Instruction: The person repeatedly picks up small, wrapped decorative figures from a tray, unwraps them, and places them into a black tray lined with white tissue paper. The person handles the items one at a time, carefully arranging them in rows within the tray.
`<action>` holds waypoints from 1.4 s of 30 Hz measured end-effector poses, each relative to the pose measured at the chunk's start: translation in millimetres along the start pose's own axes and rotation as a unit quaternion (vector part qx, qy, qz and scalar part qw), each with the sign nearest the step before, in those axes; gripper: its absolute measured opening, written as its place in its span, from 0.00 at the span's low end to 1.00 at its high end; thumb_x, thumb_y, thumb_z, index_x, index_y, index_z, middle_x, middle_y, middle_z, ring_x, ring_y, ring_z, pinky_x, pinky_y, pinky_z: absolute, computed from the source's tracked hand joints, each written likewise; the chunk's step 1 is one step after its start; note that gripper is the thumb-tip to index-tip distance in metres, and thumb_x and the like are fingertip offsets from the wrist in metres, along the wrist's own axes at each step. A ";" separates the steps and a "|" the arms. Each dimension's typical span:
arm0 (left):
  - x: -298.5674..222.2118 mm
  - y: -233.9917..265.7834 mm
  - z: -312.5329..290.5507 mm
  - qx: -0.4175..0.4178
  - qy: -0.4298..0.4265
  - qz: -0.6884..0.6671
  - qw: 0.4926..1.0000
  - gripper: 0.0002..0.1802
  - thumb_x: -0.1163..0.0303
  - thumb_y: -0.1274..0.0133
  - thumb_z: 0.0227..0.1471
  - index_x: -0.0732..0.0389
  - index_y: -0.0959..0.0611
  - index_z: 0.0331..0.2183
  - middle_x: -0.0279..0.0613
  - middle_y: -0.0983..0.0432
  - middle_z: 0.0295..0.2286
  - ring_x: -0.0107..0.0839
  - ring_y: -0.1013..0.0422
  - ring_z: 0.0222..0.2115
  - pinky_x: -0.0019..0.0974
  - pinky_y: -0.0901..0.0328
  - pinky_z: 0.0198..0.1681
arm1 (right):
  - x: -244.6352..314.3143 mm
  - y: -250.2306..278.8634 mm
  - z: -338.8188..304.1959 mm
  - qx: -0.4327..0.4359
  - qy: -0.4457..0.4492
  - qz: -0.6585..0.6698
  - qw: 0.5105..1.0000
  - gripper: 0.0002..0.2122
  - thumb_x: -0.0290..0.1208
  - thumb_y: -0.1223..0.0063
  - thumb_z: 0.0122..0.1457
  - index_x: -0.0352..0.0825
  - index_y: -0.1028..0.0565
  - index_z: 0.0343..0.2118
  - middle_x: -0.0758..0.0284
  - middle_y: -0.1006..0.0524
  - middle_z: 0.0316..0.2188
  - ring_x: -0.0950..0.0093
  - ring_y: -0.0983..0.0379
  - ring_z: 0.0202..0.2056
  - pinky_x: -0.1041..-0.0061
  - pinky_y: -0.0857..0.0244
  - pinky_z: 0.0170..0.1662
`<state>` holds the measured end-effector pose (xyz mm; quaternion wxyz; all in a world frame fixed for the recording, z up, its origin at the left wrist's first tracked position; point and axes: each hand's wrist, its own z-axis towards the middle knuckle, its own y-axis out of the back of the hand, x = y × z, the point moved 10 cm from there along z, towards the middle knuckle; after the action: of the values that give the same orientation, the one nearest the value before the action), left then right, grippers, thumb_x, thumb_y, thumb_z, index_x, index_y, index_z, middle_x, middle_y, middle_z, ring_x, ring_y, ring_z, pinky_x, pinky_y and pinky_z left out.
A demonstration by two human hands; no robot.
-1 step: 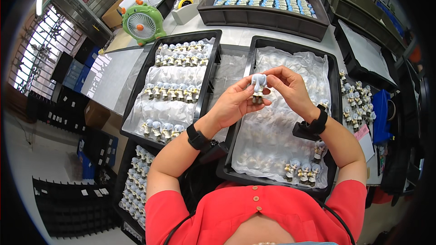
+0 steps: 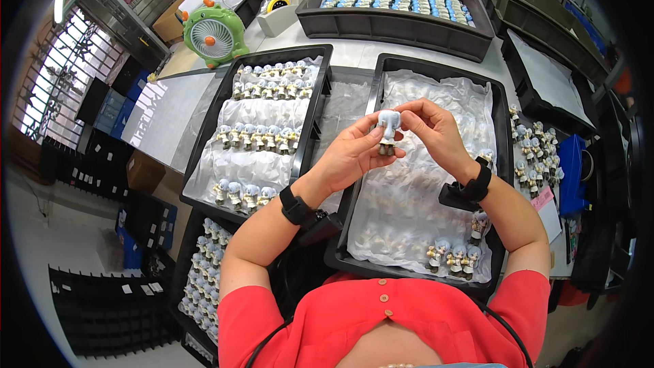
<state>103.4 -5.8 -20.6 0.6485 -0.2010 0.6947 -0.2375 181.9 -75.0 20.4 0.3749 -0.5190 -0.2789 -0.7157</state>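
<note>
A small figurine (image 2: 389,121) with pale blue hair, a white-and-yellow outfit and a dark base stands upright between my hands, above the left edge of the right tray. My left hand (image 2: 351,152) holds it, the thumb in front and the fingers behind and beneath. The thumb and forefinger of my right hand (image 2: 436,131) pinch close together at the right side of its head. Beneath my hands is the black right tray (image 2: 509,157), lined with thin white sheeting that covers faint figurine shapes. Several uncovered figurines (image 2: 455,259) stand in its near right corner.
Left of my hands, another black tray (image 2: 319,105) holds rows of similar figurines. More figurines (image 2: 537,150) cluster at the right. A large grey bin (image 2: 402,34) of figurines and a green fan (image 2: 216,34) stand at the back. Another tray of figurines (image 2: 204,272) sits low at left.
The figurine has turned slightly in my fingers, so its hair shows differently. My hands and arms stay in nearly the same place.
</note>
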 end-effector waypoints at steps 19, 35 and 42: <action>-41.8 2.6 -11.9 -0.114 -0.194 0.324 0.919 0.24 0.77 0.43 0.47 0.58 0.30 0.47 0.30 0.36 0.35 0.20 0.35 0.38 0.24 0.36 0.35 | -1.0 -21.5 -3.7 0.079 -0.003 0.008 0.997 0.18 0.22 0.51 0.58 0.34 0.34 0.52 0.71 0.28 0.35 0.83 0.31 0.39 0.82 0.35 0.44; -59.1 -7.9 -20.5 -0.135 -0.207 0.531 0.811 0.12 0.74 0.43 0.44 0.65 0.28 0.32 0.43 0.26 0.26 0.29 0.27 0.27 0.31 0.33 0.31 | -13.3 -27.5 -2.4 0.109 -0.002 -0.057 0.992 0.22 0.19 0.50 0.54 0.31 0.36 0.53 0.63 0.27 0.43 0.76 0.30 0.44 0.77 0.35 0.47; -126.6 84.9 -110.0 -0.253 -0.042 0.592 0.765 0.15 0.71 0.47 0.47 0.61 0.27 0.40 0.44 0.24 0.27 0.27 0.28 0.27 0.32 0.34 0.32 | -1.3 -24.9 -9.4 0.099 0.008 -0.104 0.990 0.21 0.22 0.49 0.54 0.34 0.34 0.52 0.64 0.29 0.46 0.76 0.30 0.44 0.77 0.36 0.47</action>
<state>6.1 144.6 36.2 0.6145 0.0837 0.6830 0.3859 156.6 -68.1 16.0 0.3500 -0.4415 -0.3981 -0.7240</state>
